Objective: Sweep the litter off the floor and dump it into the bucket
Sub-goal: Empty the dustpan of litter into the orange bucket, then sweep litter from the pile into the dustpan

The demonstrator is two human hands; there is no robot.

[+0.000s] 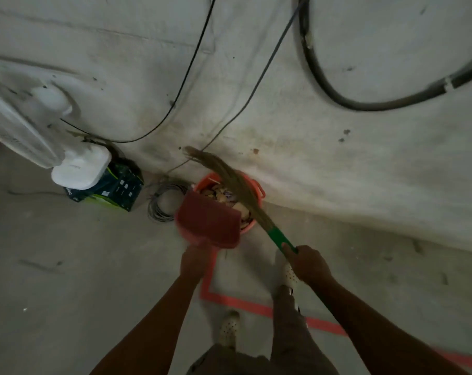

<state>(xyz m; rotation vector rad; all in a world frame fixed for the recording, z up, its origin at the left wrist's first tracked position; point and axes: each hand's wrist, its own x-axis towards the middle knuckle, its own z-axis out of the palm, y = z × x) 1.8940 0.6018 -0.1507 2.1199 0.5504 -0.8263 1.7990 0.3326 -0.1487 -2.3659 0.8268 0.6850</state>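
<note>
on my feed the orange bucket (256,186) stands on the concrete floor right at the foot of the wall, and i place everything from it. the red dustpan (209,223) is tilted over the bucket's near-left rim and covers that part of the opening. the litter (221,194), pale scraps and wrappers, lies inside the bucket and shows beyond the dustpan's edge. the left hand (193,259) is just this side of the bucket, at the dustpan's near end. the picture is smeared there, but the fingers look curled round its handle. the right hand (309,262), to the near right of the bucket, has its fingers wrapped round the green handle of the broom (279,238). the broom slants across the bucket's right half, and its straw bristles reach past the far rim toward the wall. just left of the bucket lies a coil of grey wire (163,203). further left is a dark box (116,189), partly covered by the base of a white fan (78,169). pink tape (237,301) marks the floor on the near side of the bucket.
</note>
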